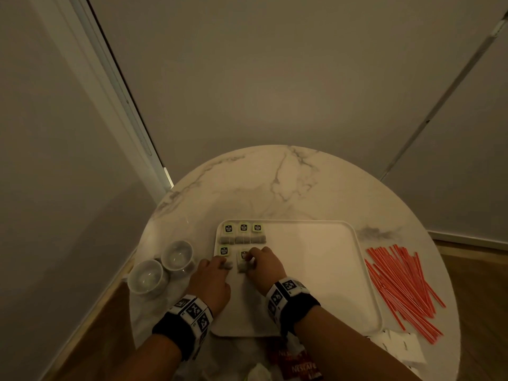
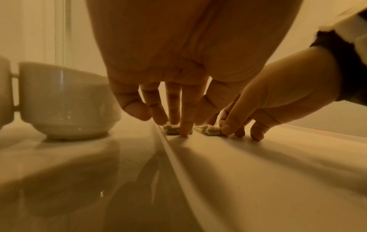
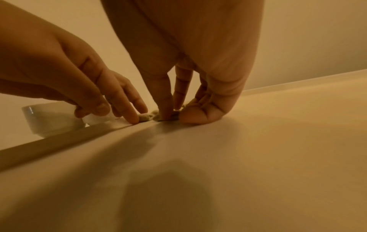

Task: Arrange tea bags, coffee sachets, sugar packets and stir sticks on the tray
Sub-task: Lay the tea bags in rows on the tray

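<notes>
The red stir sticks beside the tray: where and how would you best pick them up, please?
Probably pinch them across mid-length, from above with the right hand: the stir sticks lie flat and roughly parallel on the table, right of the tray, so the middle balances them.

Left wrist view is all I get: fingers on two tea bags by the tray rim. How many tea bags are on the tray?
Observer: Five. Head view shows three far tea bags beyond the two near tea bags that the left hand and right hand touch.
Operator: Any stir sticks on it?
Observer: None; the red stir sticks lie on the table right of the tray.
Operator: And coffee?
Observer: Red coffee sachets lie on the table nearer the person than the tray.
</notes>
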Motion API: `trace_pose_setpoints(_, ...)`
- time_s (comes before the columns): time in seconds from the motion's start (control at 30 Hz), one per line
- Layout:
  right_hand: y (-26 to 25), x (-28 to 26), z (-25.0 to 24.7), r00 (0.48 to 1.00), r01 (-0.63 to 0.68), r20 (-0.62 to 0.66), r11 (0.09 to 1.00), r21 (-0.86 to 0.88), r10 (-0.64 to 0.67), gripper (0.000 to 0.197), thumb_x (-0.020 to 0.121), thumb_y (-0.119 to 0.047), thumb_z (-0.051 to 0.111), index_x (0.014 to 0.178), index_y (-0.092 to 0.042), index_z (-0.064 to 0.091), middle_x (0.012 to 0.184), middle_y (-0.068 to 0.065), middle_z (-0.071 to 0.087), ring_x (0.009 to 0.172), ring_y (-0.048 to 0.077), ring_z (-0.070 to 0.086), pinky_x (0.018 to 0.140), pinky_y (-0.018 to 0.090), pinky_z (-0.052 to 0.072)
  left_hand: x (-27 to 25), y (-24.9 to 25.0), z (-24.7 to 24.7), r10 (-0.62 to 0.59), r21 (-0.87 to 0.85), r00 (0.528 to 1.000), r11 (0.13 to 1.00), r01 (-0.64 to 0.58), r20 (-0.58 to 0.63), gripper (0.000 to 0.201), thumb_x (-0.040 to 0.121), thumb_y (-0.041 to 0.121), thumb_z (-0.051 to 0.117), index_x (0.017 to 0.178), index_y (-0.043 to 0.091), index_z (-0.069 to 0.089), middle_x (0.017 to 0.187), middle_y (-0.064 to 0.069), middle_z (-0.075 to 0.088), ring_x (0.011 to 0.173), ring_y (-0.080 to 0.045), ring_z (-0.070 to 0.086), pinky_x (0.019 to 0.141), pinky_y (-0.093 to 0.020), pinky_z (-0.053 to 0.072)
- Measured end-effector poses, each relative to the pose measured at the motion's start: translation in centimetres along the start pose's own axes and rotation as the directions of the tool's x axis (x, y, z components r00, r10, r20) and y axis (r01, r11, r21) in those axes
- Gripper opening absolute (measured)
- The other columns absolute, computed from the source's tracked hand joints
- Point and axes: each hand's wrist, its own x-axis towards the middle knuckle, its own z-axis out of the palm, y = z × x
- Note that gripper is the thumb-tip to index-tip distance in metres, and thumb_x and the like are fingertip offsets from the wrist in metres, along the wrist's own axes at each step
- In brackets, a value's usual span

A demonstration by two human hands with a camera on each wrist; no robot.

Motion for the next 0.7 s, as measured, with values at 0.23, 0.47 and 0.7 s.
trace_pose_setpoints(0.23,-0.4,0.6,0.1,1.000,-0.005,-0.002,1.000,-0.008,0.005,0.024,0.090,-0.019,0.057,0.114,-0.017,0.059,0.120,0.010,0.050,0.105,0.029,0.057,0.092,0.030,0.044,0.3,-0.8,0.7,0.031,-0.002,0.998,1.000,-0.031,-0.052,0.054,0.087,0.011,0.045,0.139,0.023,0.046,0.145,0.011,0.039,0.123,-0.022,0.036,0.101,-0.030,0.038)
trace_pose_setpoints(0.47,-0.7,0.8,0.3,1.000,-0.022,-0.001,0.999,-0.026,0.022,0.021,0.091,-0.024,0.057,0.111,-0.019,0.059,0.121,0.009,0.049,0.105,0.029,0.057,0.091,0.032,0.046,0.3,-1.5,0.6,0.094,0.022,0.992,0.995,-0.092,-0.085,0.054,0.085,0.009,0.045,0.137,0.025,0.049,0.143,0.013,0.043,0.122,-0.020,0.037,0.098,-0.026,0.038)
trace_pose_setpoints(0.7,-0.7,0.8,0.3,1.000,-0.024,-0.001,0.999,-0.024,0.024,0.020,0.092,-0.026,0.057,0.111,-0.020,0.059,0.120,0.008,0.049,0.104,0.027,0.057,0.090,0.031,0.046,0.1,-1.3,0.1,0.079,0.056,0.996,0.996,-0.076,-0.052,0.054,0.087,0.014,0.045,0.139,0.026,0.045,0.146,0.015,0.037,0.124,-0.020,0.033,0.099,-0.026,0.035)
